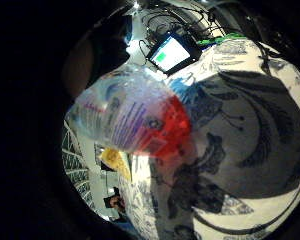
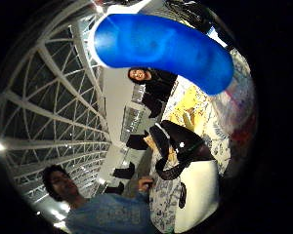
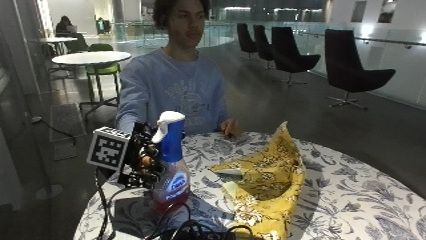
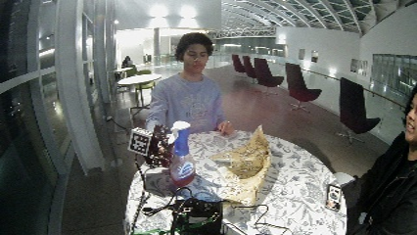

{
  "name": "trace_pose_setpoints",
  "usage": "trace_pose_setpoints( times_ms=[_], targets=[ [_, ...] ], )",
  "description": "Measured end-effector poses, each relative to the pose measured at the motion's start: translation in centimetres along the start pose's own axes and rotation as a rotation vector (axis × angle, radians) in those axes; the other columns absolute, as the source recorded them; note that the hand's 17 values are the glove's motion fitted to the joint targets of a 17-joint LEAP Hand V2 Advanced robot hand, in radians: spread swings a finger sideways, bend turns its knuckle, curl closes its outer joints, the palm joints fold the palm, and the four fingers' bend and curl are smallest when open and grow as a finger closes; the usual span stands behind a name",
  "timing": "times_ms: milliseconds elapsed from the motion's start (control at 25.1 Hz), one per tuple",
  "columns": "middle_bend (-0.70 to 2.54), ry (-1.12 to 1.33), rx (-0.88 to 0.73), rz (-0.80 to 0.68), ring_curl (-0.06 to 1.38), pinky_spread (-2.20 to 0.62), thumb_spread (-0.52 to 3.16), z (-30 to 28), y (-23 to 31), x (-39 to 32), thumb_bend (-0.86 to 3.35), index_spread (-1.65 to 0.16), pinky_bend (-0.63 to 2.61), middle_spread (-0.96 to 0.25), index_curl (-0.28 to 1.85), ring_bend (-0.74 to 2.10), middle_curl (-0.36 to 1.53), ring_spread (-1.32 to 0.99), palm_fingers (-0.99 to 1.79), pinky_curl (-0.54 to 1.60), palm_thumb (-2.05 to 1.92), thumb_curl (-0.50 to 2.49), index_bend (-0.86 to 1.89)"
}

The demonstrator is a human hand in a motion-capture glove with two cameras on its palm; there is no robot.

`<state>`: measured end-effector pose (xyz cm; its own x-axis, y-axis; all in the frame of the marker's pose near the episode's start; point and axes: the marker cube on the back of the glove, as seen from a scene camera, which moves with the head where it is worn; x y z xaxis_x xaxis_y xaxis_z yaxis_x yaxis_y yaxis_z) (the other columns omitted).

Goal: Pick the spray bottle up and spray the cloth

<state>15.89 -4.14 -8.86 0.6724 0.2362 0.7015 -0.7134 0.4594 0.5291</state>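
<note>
A person sits at a round table [image 3: 373, 200] with a white and blue flower-pattern cover. The gloved right hand [image 3: 143, 157] is near the table's edge on the person's right side, and its fingers are curled round the spray bottle [image 3: 171, 165] — it grips the bottle at the neck. The bottle stands upright, with its red bottom low over the table cover; I cannot tell if it touches. It has a blue neck, a white top and a round blue label.

The cloth [image 3: 266, 185] is yellow with a leaf pattern. It lies crumpled near the middle of the table, just beside the bottle, and one corner sticks up in a point. It does not touch the bottle.

The person's bare hand [image 3: 231, 129] rests on the table at the edge nearest their body.

Black cables [image 3: 193, 231] lie on the table at the edge across from the person, below the bottle — a phone [image 4: 334, 196] lies near another edge, well apart from the cloth
</note>
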Motion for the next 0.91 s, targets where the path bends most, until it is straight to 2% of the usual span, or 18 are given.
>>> trace_pose_setpoints(
  times_ms=[398, 557, 756, 915],
  targets=[
    [0.52, 0.057, 0.134, 0.032, 0.33, 0.26, 0.96, 2.6, -1.1, 1.3, -0.03, -0.36, 0.11, -0.04, 0.20, 0.46, 0.42, 0.00, 0.48, 0.24, 0.66, 0.29, 0.12],
    [0.53, 0.023, 0.150, 0.045, 0.33, 0.28, 0.96, 2.7, -1.8, 1.9, 0.06, -0.33, 0.11, -0.07, 0.25, 0.48, 0.42, -0.02, 0.72, 0.21, 0.82, 0.35, 0.24],
    [0.48, -0.067, 0.085, 0.013, 0.36, 0.28, 0.86, 2.4, -2.1, 1.9, 0.07, -0.30, 0.14, -0.10, 0.30, 0.57, 0.42, -0.06, 0.85, 0.21, 0.92, 0.41, 0.24],
    [0.45, -0.170, -0.095, -0.012, 0.38, 0.27, 0.75, 2.6, -1.8, 0.2, 0.04, -0.29, 0.17, -0.11, 0.32, 0.59, 0.43, -0.08, 0.93, 0.22, 0.94, 0.46, 0.21]
  ],
)
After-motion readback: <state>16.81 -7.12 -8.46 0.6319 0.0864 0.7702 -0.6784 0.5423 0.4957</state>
